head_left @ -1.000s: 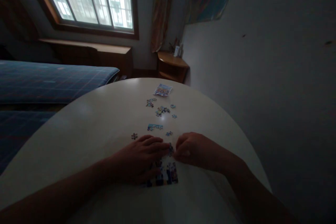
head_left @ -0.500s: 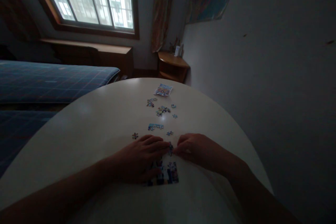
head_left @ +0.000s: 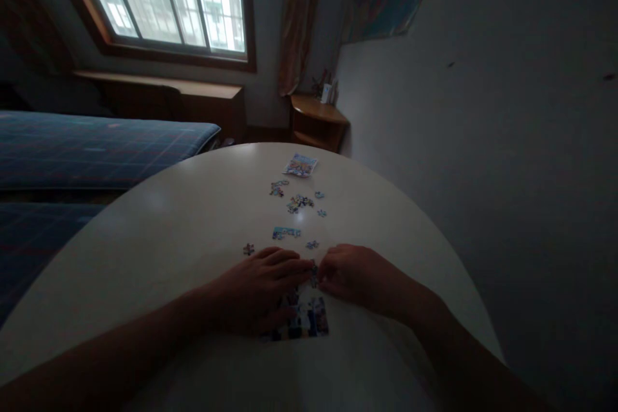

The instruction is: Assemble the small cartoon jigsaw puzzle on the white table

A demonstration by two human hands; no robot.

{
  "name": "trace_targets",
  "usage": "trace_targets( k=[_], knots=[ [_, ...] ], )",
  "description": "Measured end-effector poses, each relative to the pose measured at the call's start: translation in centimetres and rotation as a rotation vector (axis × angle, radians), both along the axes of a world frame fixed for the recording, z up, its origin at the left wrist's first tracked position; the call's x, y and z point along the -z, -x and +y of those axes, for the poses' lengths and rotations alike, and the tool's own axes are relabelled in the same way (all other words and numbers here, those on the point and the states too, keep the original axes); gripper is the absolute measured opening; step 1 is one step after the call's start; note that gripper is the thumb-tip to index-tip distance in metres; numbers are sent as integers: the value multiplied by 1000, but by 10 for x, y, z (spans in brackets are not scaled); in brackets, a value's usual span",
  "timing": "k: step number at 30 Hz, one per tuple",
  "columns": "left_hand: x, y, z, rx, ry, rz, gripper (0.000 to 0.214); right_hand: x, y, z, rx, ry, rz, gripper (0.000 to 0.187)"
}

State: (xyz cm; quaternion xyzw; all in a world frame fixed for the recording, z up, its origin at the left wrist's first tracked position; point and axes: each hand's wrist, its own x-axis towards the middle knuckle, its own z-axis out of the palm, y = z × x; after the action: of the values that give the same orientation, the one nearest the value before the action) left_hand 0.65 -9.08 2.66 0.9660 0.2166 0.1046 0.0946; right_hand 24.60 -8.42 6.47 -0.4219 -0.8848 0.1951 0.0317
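Note:
My left hand (head_left: 265, 286) lies flat, fingers stretched out, over part of a joined jigsaw section (head_left: 306, 322) on the table. Its fingertips touch a small strip of puzzle pieces (head_left: 314, 275) above that section. From the other side, my right hand (head_left: 350, 273) has its fingers curled and pinched at the right edge of this strip. How much the fingers cover cannot be seen. Just beyond the hands lie a loose puzzle piece (head_left: 248, 249) on the left and another puzzle piece (head_left: 312, 244) on the right. A short joined blue-topped strip (head_left: 286, 232) sits farther off.
Several loose puzzle pieces (head_left: 300, 203) are heaped farther back on the round white table (head_left: 193, 219). Behind them lies a small picture packet (head_left: 300, 165). A bed (head_left: 96, 148) stands to the left, a wall (head_left: 483, 141) to the right, and a corner shelf (head_left: 318, 112) beyond.
My right hand's fingers have curled in a little more at the strip's edge. The left hand and the loose pieces stay where they were.

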Motion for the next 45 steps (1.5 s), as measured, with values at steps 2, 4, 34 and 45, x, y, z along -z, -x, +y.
trace_targets(
  k=[2, 4, 34, 45],
  knots=[
    [1, 0, 0, 2, -2, 3, 59, 1, 1, 0, 18, 0, -1, 10],
    [1, 0, 0, 5, -1, -10, 59, 2, 1, 0, 29, -1, -8, 10],
    [0, 0, 1, 23, 2, -37, 57, -4, 4, -1, 49, -7, 19, 10],
    [-2, 3, 2, -42, -62, -36, 33, 0, -1, 2, 70, -15, 68, 17]
  ],
)
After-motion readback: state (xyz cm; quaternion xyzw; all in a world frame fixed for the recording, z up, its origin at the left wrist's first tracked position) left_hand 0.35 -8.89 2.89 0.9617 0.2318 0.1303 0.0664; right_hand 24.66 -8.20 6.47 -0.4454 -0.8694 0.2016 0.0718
